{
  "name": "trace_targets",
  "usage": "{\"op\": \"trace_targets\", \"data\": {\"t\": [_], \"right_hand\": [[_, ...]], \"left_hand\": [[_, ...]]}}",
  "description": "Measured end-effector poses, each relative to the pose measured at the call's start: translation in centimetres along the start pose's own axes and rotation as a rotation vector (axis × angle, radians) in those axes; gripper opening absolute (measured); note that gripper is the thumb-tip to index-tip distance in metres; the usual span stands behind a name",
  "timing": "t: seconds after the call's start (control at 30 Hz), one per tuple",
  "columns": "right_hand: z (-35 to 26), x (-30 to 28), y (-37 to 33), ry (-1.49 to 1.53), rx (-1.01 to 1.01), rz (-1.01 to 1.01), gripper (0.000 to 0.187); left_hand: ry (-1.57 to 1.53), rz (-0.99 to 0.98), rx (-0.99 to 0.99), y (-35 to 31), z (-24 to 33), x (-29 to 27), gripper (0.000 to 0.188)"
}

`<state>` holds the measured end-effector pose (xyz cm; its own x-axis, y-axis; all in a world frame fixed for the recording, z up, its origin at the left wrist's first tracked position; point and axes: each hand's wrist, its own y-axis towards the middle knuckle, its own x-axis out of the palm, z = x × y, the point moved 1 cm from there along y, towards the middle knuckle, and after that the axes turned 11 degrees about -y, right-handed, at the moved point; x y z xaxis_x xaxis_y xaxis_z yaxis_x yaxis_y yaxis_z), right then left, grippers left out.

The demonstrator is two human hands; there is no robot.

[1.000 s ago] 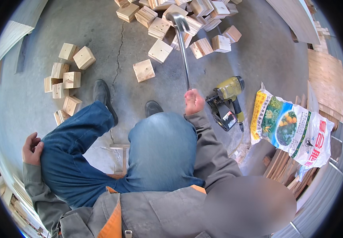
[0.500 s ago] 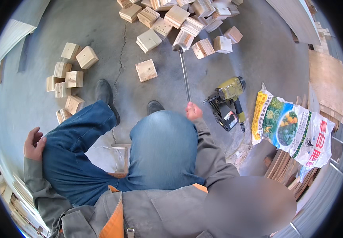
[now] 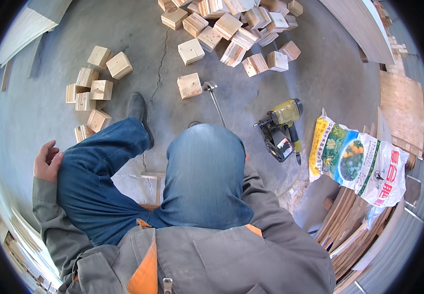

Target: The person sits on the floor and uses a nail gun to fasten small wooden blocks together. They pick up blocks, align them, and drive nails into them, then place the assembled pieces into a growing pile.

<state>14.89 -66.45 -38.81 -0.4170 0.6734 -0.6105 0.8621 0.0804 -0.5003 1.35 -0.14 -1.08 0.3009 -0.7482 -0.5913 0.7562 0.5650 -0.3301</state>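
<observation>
My left hand (image 3: 48, 160) rests against the outside of my left thigh, its fingers apart and holding nothing. Most of my right hand (image 3: 247, 157) is hidden behind my right knee; only a sliver of skin shows. From behind that knee a thin metal rod with a curved head (image 3: 216, 105) sticks out, its grip end out of sight. Its head lies right beside a single wooden block (image 3: 190, 85) on the floor; whether they touch I cannot tell.
A pile of wooden blocks (image 3: 226, 26) lies ahead, with a smaller group of blocks (image 3: 101, 90) at left. To the right are a yellow-green nail gun (image 3: 285, 112), a printed white sack (image 3: 369, 161) and stacked wood strips (image 3: 342, 215). Panels (image 3: 359, 27) lean far right.
The rod's head has come back from the block pile to the single block. My right hand has drawn back behind the knee. My left hand stays by the thigh.
</observation>
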Motion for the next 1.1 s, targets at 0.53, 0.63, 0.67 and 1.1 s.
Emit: {"op": "trace_targets", "data": {"t": [0.53,0.63,0.67,1.1], "right_hand": [[-9.2,0.0,2.6,-0.175,-0.095,-0.048,0.061],[-11.2,-1.9,3.9,-0.120,-0.153,-0.004,0.052],[-12.2,-3.0,4.1,-0.065,-0.221,0.052,0.050],[-6.3,0.4,3.1,-0.013,-0.342,0.289,0.046]], "left_hand": [[0.092,0.002,-0.065,-1.1,0.7,-0.3,0.050],[0.096,-0.011,-0.071,-0.8,0.4,-0.3,0.051],[0.092,-0.022,-0.068,-0.5,0.2,-0.2,0.052],[0.275,-0.065,0.007,1.7,0.4,1.9,0.056]]}}
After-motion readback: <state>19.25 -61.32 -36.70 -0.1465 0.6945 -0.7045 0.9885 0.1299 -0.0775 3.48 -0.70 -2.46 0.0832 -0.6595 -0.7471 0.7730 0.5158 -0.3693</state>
